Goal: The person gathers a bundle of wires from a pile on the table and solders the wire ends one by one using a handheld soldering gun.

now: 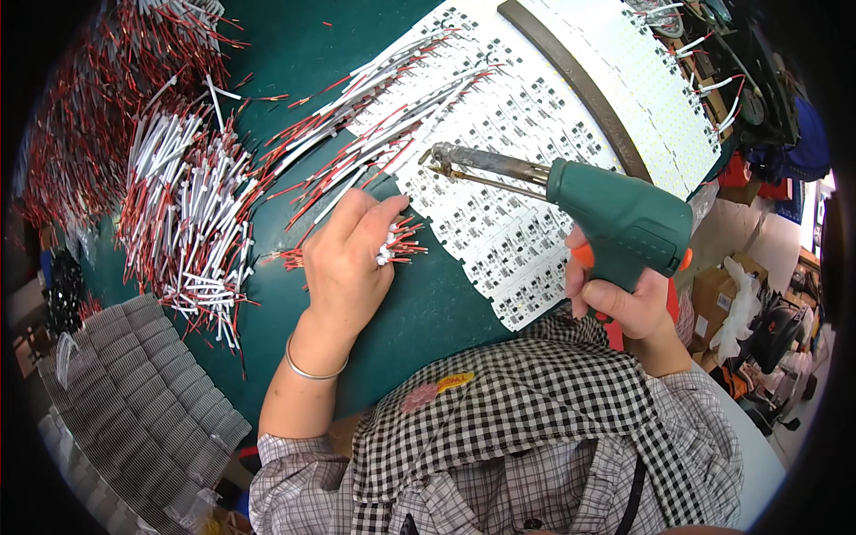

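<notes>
My left hand (343, 254) is closed around a small bundle of short wires (401, 242), their red and white ends poking out beside the fingers. Its fingertips come near the left edge of the white circuit boards (526, 267), which carry rows of small dark parts. In my right hand (629, 303) is a green soldering gun (615, 214) with an orange trigger. The gun's metal tip points left, over the boards. A row of white-and-red wires (383, 134) reaches from the green tabletop (410, 308) onto the boards' upper left. Whether those wires are joined to the boards, I cannot tell.
A heap of white-sleeved wires (183, 205) lies at left, with a larger red-and-white pile (116, 98) behind. A dark curved bar (580, 80) lies across the boards. Grey ribbed stacks (134, 383) fill the lower left. Cardboard boxes (718, 308) stand at right.
</notes>
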Available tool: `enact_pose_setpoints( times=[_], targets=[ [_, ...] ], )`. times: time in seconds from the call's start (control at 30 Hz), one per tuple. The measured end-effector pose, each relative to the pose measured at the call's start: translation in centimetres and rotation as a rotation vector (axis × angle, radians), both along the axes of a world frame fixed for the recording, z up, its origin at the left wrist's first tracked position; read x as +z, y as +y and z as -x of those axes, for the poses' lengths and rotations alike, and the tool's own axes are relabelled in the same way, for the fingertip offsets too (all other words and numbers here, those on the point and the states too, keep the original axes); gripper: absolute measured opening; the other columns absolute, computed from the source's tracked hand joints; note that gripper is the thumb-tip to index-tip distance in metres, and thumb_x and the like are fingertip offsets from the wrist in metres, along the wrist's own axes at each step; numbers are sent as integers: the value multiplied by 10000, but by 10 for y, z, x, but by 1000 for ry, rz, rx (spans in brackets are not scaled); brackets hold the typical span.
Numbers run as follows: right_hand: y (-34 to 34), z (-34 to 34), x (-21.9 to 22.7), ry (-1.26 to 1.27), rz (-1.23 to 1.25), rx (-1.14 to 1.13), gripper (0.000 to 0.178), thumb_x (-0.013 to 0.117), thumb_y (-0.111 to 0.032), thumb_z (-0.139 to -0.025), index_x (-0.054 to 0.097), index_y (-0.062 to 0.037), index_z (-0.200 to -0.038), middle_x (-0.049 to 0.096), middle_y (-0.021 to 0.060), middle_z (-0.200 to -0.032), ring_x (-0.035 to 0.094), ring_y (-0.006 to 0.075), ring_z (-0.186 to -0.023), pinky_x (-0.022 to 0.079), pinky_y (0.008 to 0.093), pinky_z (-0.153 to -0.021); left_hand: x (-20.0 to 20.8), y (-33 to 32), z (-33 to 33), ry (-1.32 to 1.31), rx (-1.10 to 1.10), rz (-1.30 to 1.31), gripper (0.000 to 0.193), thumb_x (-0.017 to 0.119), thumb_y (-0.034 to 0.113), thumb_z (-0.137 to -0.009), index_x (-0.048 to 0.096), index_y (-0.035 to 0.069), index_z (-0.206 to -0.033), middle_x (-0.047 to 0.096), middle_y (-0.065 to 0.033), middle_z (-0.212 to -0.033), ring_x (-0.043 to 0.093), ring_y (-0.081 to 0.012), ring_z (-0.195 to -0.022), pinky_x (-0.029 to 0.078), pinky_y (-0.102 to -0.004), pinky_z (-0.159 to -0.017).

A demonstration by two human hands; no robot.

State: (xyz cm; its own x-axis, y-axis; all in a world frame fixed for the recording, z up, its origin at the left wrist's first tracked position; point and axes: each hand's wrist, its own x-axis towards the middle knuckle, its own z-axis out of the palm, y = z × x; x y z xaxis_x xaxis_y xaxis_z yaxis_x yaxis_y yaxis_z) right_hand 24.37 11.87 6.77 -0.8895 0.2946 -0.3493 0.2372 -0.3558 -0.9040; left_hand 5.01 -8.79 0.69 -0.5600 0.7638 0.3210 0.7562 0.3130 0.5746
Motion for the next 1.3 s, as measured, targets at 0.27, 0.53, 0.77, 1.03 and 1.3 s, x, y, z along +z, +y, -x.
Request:
enact_pose_setpoints(
  times=[0.27,0.53,0.77,1.03,1.3],
  targets=[
    [4,-6,-9,1,-123,160,354,682,-4,-802,537,30,-1123,622,54,-839,589,99,-717,494,243,-641,-1,0,-1,17,1,1,417,606,-151,-589,657,27,-962,558,-79,-746,580,-218,-618,471,-316,-528],
    [-5,-2,-17,-91,-58,119,397,705,40,-762,511,11,-1108,628,51,-862,601,102,-741,499,245,-684,2,2,-2,-33,4,16,399,602,-171,-610,660,1,-966,566,-102,-730,589,-217,-629,476,-302,-562],
    [0,-1,-2,-24,-141,97,310,671,-25,-820,549,24,-1101,623,62,-843,589,113,-703,504,255,-625,2,0,-2,-25,6,6,420,587,-175,-593,661,6,-965,563,-100,-728,590,-217,-634,478,-303,-567],
    [2,-7,-4,16,-97,112,297,683,-63,-839,556,22,-1093,621,54,-819,583,119,-699,487,257,-625,-1,1,-2,-18,9,13,400,599,-176,-614,664,13,-961,564,-97,-724,586,-215,-634,475,-294,-568],
    [2,-18,-10,13,-202,116,320,728,-41,-781,567,20,-1050,636,48,-803,597,112,-715,494,250,-649,-5,1,11,-131,-91,-69,421,618,-141,-562,682,79,-915,564,-51,-736,593,-199,-632,473,-302,-535]
  ],
)
